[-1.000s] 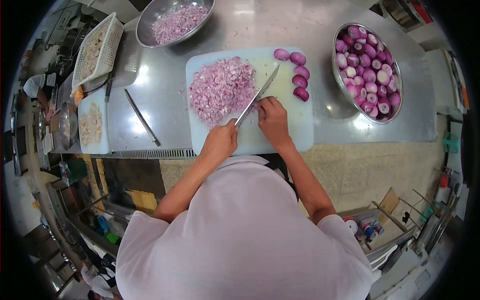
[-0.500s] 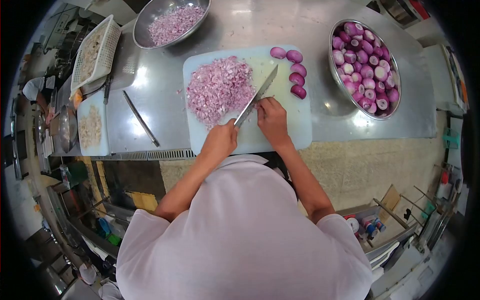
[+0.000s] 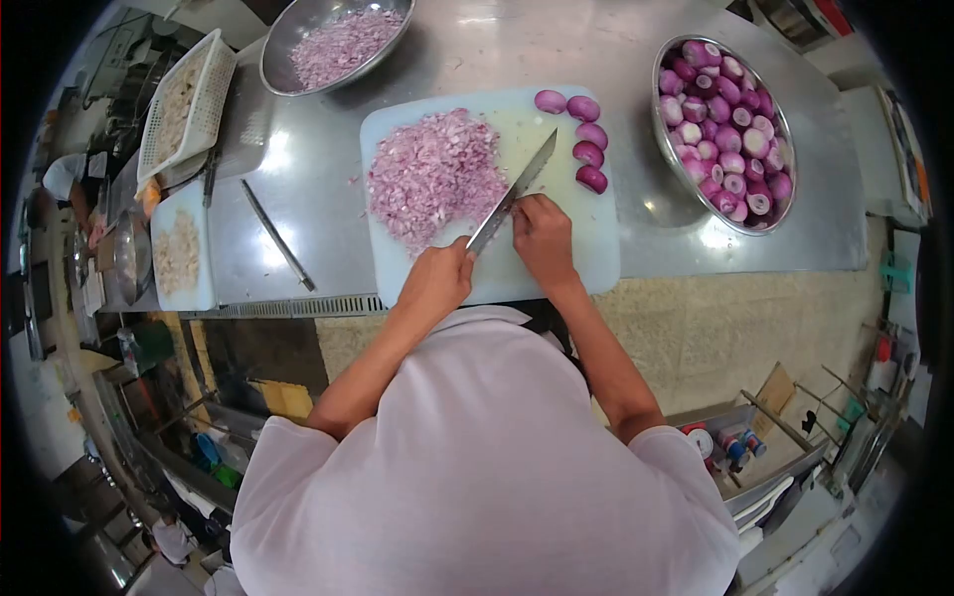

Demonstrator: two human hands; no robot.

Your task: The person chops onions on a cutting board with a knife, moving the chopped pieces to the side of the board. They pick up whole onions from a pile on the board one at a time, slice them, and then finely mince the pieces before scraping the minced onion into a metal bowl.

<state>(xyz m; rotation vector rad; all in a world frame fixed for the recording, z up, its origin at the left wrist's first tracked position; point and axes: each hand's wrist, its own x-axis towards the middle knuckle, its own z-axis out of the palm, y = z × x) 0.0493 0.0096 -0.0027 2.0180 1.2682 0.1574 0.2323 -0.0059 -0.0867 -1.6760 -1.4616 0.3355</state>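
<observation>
My left hand (image 3: 437, 280) grips the handle of a long knife (image 3: 517, 187). Its blade slants up to the right across a white cutting board (image 3: 596, 243). My right hand (image 3: 543, 233) lies fingers-down on the board right beside the blade, over a piece of onion that is mostly hidden. A big heap of chopped red onion (image 3: 432, 174) covers the board's left half. Several peeled onion halves (image 3: 586, 149) line the board's top right corner.
A steel bowl (image 3: 658, 119) full of peeled onions stands to the right on the steel counter. Another bowl (image 3: 273, 70) of chopped onion sits at the top left. Further left are a white basket (image 3: 184, 99), a thin metal rod (image 3: 278, 233) and a small board (image 3: 179, 253) with pale chopped pieces.
Almost nothing has moved. The knife and both hands stay at the same place on the board, and the view has shifted slightly.
</observation>
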